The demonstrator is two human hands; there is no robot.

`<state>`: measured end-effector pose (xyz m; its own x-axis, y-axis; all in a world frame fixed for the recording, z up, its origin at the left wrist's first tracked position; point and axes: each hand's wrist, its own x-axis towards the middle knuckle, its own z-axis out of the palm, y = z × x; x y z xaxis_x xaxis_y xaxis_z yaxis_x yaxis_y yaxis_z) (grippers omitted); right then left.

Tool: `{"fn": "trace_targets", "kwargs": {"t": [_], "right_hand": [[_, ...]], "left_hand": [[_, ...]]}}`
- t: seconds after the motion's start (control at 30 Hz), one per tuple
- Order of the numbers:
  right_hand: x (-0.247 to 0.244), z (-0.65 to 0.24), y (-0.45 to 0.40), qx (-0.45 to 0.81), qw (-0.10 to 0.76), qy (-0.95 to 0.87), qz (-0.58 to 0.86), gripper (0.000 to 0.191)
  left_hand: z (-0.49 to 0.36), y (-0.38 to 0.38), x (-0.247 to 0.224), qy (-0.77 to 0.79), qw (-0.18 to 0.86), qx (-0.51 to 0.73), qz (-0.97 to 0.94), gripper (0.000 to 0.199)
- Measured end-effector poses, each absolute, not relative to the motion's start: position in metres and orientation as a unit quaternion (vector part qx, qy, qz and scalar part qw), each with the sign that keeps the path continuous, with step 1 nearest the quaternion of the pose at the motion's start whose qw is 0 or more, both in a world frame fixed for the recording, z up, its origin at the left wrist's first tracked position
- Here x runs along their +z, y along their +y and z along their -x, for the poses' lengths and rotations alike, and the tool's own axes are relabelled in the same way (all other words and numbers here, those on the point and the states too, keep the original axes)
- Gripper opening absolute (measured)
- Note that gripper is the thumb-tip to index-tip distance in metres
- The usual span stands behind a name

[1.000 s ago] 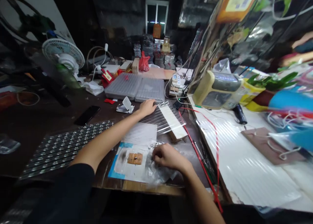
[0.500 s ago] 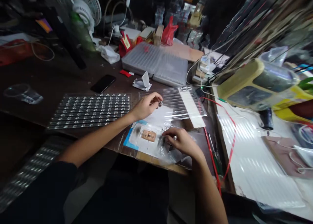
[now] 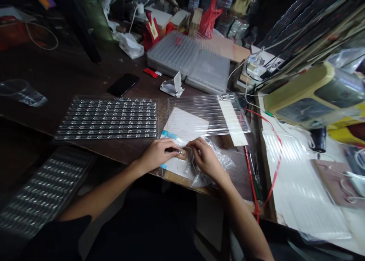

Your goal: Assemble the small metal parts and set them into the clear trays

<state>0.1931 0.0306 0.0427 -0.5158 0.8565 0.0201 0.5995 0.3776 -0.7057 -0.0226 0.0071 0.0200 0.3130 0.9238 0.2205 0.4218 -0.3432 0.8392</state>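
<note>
My left hand (image 3: 157, 153) is closed in a pinch on a small shiny metal part (image 3: 180, 151), held at a small brown block (image 3: 182, 156). The fingers partly cover the block, which lies on a white sheet (image 3: 178, 167) with blue tape at its edges. Just right of the block, my right hand (image 3: 204, 157) has thumb and forefinger pinched together. Whatever is between those fingertips is too small to make out. Beneath and beside this hand lies a crumpled clear plastic bag (image 3: 224, 159).
A tray with rows of shiny parts (image 3: 108, 118) lies on the left. Behind my hands is a ribbed clear tray (image 3: 199, 101) with a white strip (image 3: 232, 118) across it. A phone (image 3: 123, 85), a small white open box (image 3: 173, 85) and stacked trays (image 3: 188, 61) sit farther back.
My left hand has come down toward me, from beside the ribbed tray to the brown block, with the small metal part. My right hand has moved from the plastic bag toward the block.
</note>
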Motion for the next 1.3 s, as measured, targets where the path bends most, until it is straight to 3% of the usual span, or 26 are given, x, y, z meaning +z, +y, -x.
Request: {"fn": "trace_targets", "kwargs": {"t": [0.33,0.83,1.03,1.3], "right_hand": [[0.037,-0.188,0.028,0.319,0.182,-0.818,0.442,0.022],[0.033,-0.179,0.022,0.26,0.12,-0.839,0.463,0.025],[0.034,-0.175,0.02,0.266,0.134,-0.853,0.429,0.025],[0.033,-0.167,0.01,0.14,0.034,-0.92,0.365,0.029]], "left_hand": [[0.022,0.004,0.007,0.472,0.261,0.354,-0.764,0.011],[0.024,0.002,0.004,0.45,0.265,0.337,-0.784,0.014],[0.027,0.0,0.013,0.498,0.247,0.413,-0.721,0.011],[0.03,-0.001,0.012,0.561,0.195,0.319,-0.738,0.009]]}}
